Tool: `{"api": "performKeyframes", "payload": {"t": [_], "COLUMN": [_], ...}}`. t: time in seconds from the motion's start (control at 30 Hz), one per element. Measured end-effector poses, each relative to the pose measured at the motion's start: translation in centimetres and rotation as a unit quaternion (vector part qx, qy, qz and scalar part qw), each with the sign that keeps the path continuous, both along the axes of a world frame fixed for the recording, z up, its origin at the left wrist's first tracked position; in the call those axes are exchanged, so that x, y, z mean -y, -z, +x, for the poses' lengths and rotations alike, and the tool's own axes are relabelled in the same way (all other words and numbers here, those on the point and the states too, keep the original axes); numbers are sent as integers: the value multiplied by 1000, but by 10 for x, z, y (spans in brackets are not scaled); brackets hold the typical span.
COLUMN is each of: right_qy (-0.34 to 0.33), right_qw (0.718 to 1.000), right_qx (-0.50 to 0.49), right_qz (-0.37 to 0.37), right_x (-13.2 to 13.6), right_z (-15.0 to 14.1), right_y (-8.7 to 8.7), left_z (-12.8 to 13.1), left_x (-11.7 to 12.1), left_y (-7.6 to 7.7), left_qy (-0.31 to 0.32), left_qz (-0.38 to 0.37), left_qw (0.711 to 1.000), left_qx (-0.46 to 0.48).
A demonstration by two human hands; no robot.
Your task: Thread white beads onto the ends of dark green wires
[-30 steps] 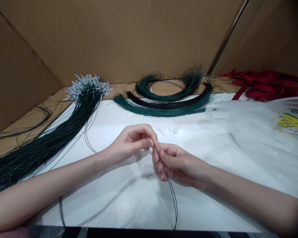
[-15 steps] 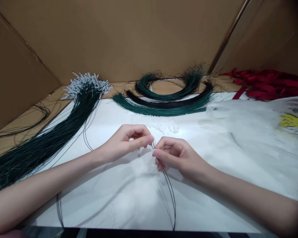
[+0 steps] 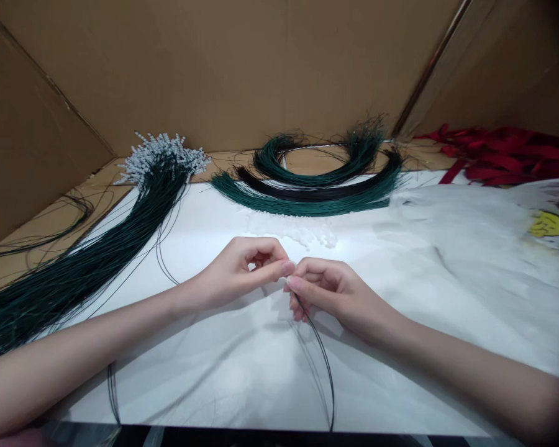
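Centrally over the counter [image 3: 205, 388], the right hand [image 3: 342, 295] pinches its fingers closed on thin dark strands [image 3: 328, 366], which droop to the front edge. The left hand [image 3: 237, 270] has its fingertips pressed together beside the right's; what they grip is too small to tell. White beads [image 3: 307, 231] lie beyond, before curved green bundles [image 3: 302, 207]; red ribbons [image 3: 507, 155] fill the back right corner.

Red ribbons [image 3: 507, 155] heaped near brown cardboard wall [image 3: 214, 74].
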State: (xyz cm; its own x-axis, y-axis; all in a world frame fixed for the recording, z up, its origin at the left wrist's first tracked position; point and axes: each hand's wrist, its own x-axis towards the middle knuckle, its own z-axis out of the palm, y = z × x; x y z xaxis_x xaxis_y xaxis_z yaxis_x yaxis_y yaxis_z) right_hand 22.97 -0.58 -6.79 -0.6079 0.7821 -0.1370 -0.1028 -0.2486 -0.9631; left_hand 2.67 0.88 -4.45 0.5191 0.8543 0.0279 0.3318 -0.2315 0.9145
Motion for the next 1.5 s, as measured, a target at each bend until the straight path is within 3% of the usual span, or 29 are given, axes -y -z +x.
{"api": "performKeyframes", "payload": {"t": [0.17,0.37,0.6,0.73,0.8,0.9,0.97,1.07,1.23,1.5], "right_qy": [13,19,20,18,24,35,45,63,65,62], "right_qw": [1000,999,999,999,999,999,999,998,997,996], "right_qx": [16,26,20,23,19,13,18,29,41,43], "right_qz": [-8,-18,-27,-29,-27,-17,-6,6,23,42], "right_x": [1,1,2,2,2,2,2,1,4,6], "right_z": [0,-2,-2,-1,-1,-1,-1,-1,-1,-3], "right_y": [-3,-1,-1,-1,0,0,0,-2,-3,-1], "left_z": [-3,-16,-13,-11,-11,-9,-8,-7,-8,-7], "left_x": [-7,-44,-68,-67,-58,-39,-28,-18,-18,-15], "left_y": [-1,5,23,22,18,11,11,20,33,33], "left_qy": [15,-40,-15,-15,-14,4,16,7,1,21], "left_qz": [59,253,281,284,252,98,-5,-96,-136,-148], "left_qw": [998,954,933,935,953,995,997,980,967,959], "left_qx": [-27,-156,-226,-213,-169,-17,78,174,215,241]}}
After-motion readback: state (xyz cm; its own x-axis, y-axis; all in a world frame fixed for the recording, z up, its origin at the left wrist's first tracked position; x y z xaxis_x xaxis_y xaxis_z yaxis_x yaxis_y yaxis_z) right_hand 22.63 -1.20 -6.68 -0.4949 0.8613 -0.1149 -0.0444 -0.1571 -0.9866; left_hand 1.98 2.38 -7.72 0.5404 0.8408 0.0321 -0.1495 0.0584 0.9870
